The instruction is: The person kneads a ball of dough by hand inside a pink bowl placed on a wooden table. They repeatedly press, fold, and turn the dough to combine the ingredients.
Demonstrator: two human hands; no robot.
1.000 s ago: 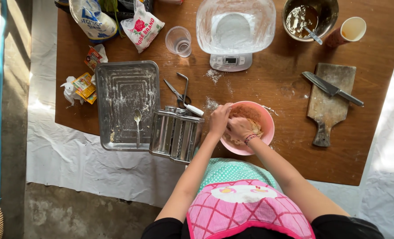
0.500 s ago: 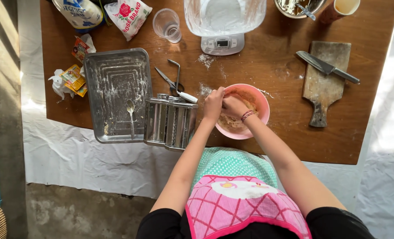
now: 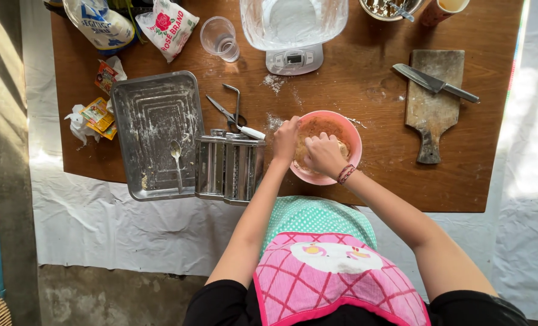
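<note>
A pink bowl point(image 3: 348, 130) with brownish dough sits on the wooden table point(image 3: 353, 84) near its front edge. My left hand point(image 3: 285, 140) grips the bowl's left rim. My right hand point(image 3: 324, 154), with a bead bracelet at the wrist, is closed down inside the bowl on the dough point(image 3: 316, 128). Just left of the bowl stands a metal pasta machine point(image 3: 229, 167).
A floured metal tray point(image 3: 154, 115) with a spoon point(image 3: 176, 158) lies left of the machine. Scissors point(image 3: 222, 110), a plastic cup point(image 3: 219, 36), flour bags point(image 3: 171, 27), a scale with a container point(image 3: 293, 27), and a cutting board point(image 3: 433, 96) with a knife point(image 3: 435, 83) fill the far side.
The view has shifted, so the table sits lower and to the right in the frame. Both hands stay at the pink bowl, the right one working the dough.
</note>
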